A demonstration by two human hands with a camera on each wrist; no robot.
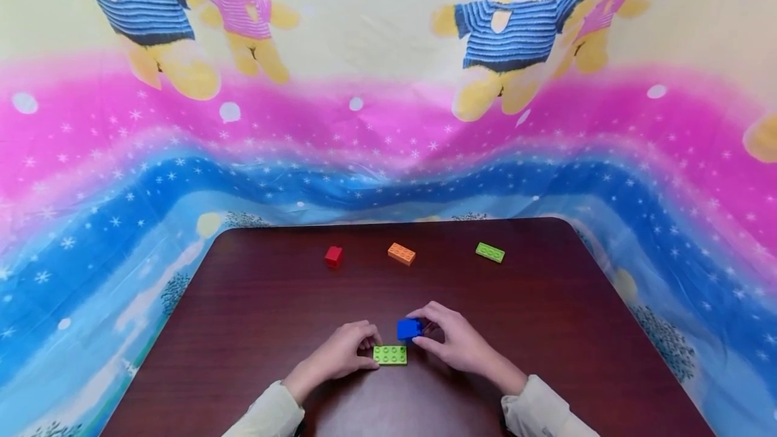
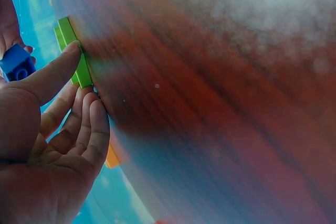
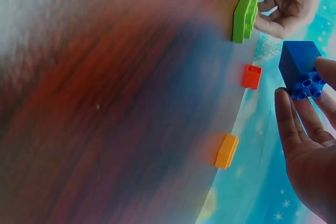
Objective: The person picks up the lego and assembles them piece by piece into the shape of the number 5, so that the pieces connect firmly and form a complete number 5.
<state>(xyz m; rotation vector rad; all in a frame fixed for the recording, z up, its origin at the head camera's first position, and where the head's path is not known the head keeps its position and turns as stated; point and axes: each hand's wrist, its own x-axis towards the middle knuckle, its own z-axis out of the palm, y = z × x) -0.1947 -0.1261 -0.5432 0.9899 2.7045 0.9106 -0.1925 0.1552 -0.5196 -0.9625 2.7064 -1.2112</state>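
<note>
On the near middle of the table lies a flat lime-green toy building brick [image 1: 390, 355], its two rows of studs facing up. My left hand [image 1: 347, 351] pinches its left end, the thumb [image 2: 71, 51] along the near side. A taller blue building brick [image 1: 409, 330] is in my right hand [image 1: 458, 339], pinched between thumb and fingertips just behind and right of the green brick. In the right wrist view the blue brick [image 3: 299, 61] is tipped on its side, its studs turned toward the palm.
Toward the back of the dark wooden table [image 1: 273, 288] lie a small red brick [image 1: 333, 257], an orange brick [image 1: 402, 253] and another lime-green brick [image 1: 490, 252]. A printed cloth [image 1: 376, 140] with bears hangs behind the table and along its sides.
</note>
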